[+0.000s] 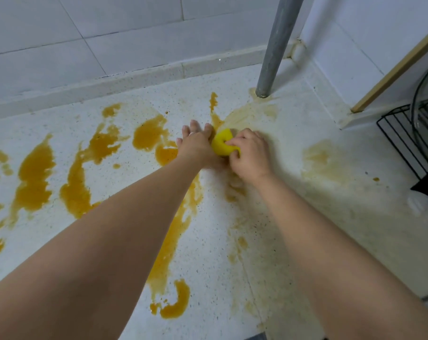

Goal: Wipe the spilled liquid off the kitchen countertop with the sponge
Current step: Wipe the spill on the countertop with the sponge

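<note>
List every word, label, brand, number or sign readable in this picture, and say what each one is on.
None: no readable text shows anywhere.
The yellow sponge, gripped by the right hand beside the left hand, bears no print.
The countertop, orange spill, metal pole, wall tiles and black wire rack are unmarked.

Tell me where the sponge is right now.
In the head view the yellow sponge sits mid-counter between both hands, gripped by the right hand, the left hand flat beside it, below the grey pole.
</note>
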Available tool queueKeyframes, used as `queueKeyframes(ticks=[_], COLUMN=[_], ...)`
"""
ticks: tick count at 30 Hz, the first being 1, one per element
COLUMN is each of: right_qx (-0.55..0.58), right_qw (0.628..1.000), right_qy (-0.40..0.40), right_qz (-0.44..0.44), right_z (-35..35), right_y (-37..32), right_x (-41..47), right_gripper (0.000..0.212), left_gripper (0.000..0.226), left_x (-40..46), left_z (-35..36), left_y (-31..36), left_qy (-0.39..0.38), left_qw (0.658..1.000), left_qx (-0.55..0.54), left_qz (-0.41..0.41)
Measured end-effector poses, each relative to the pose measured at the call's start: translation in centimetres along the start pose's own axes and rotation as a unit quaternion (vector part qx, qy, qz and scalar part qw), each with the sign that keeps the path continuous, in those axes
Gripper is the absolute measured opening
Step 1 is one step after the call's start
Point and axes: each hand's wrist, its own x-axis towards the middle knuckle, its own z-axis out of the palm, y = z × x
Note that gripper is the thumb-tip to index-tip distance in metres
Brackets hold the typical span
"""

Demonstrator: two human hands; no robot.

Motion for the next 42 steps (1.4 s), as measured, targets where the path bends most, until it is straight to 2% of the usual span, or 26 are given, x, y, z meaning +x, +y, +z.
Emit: queueKeyframes(ticks=[3,4,7,8,10,13,14,15,19,21,23,24,25,28,30,31,34,35,38,39,42], right_qx=[-0.047,-0.044,-0.013,-0.015,-0.047,-0.074,-0.077,-0.075,-0.043,-0.066,-0.068,-0.071,-0.077,-0.038,-0.029,-0.042,-0.066,-0.056,-0.018,-0.009,-0.014], right_qw=[0.986,0.984,0.999,0.999,0.992,0.945,0.935,0.938,0.990,0.982,0.954,0.945,0.948,0.993,0.998,0.996,0.965,0.967,0.996,0.997,0.980], right_qy=[0.070,0.071,0.011,0.014,0.050,0.113,0.120,0.116,0.051,0.068,0.104,0.110,0.098,0.034,0.029,0.042,0.090,0.087,0.026,0.033,0.095], right_qz=[0.147,0.160,0.043,0.035,0.108,0.297,0.325,0.317,0.123,0.163,0.273,0.301,0.293,0.102,0.045,0.073,0.239,0.235,0.078,0.063,0.177], right_z=[-2.1,-2.4,-2.0,-1.9,-3.1,-5.4,-5.4,-5.3,-3.4,-4.6,-6.0,-6.2,-6.0,-3.5,-2.9,-3.5,-5.6,-5.5,-3.4,-2.9,-3.2], right_y=[3.4,3.7,2.6,3.0,4.8,8.1,8.2,7.9,6.3,7.6,9.5,9.7,9.1,6.1,5.7,6.5,8.7,8.4,6.0,6.0,6.4], right_x=[-0.6,-1.2,-3.9,-4.7,-5.8,-7.1,-7.1,-6.8,-6.4,-6.1,-5.4,-5.0,-4.7,-4.4,-4.9,-4.6,-3.9,-3.8,-5.0,-5.4,-5.5], right_gripper=[0.035,0.035,0.033,0.034,0.033,0.033,0.033,0.033,0.034,0.034,0.035,0.035,0.036,0.038,0.036,0.035,0.036,0.037,0.036,0.036,0.039], left_gripper=[0.115,0.116,0.114,0.112,0.106,0.112,0.113,0.115,0.116,0.116,0.116,0.117,0.117,0.117,0.116,0.116,0.116,0.117,0.116,0.114,0.108], left_x=[-0.8,-1.2,-2.4,-2.6,-3.1,-3.4,-3.5,-3.5,-3.5,-3.4,-3.4,-3.4,-3.3,-3.1,-3.1,-3.3,-3.5,-3.4,-3.3,-3.4,-3.9], left_z=[-0.2,-0.1,0.5,0.8,1.4,2.3,2.5,2.7,2.9,2.9,2.9,3.0,3.0,3.1,3.1,3.0,2.9,2.9,3.0,3.0,2.6], left_y=[0.3,0.7,3.2,4.0,5.4,6.2,6.1,6.2,6.5,6.3,6.0,6.0,6.1,6.4,6.3,6.2,6.1,6.1,6.3,6.3,5.9], left_qy=[-0.014,-0.011,-0.010,-0.014,-0.024,-0.043,-0.043,-0.043,-0.041,-0.042,-0.042,-0.043,-0.044,-0.043,-0.047,-0.047,-0.042,-0.040,-0.039,-0.039,-0.043], left_qw=[1.000,1.000,0.999,0.999,0.997,0.997,0.997,0.997,0.997,0.997,0.997,0.997,0.997,0.998,0.997,0.997,0.997,0.998,0.998,0.998,0.997], left_qx=[0.011,0.010,0.016,0.017,0.013,0.009,0.012,0.015,0.035,0.024,0.009,0.005,0.003,0.014,0.021,0.020,0.003,0.000,0.011,0.017,0.008], left_qz=[0.001,0.003,0.033,0.049,0.070,0.070,0.066,0.061,0.053,0.059,0.061,0.060,0.056,0.050,0.053,0.055,0.057,0.054,0.051,0.054,0.068])
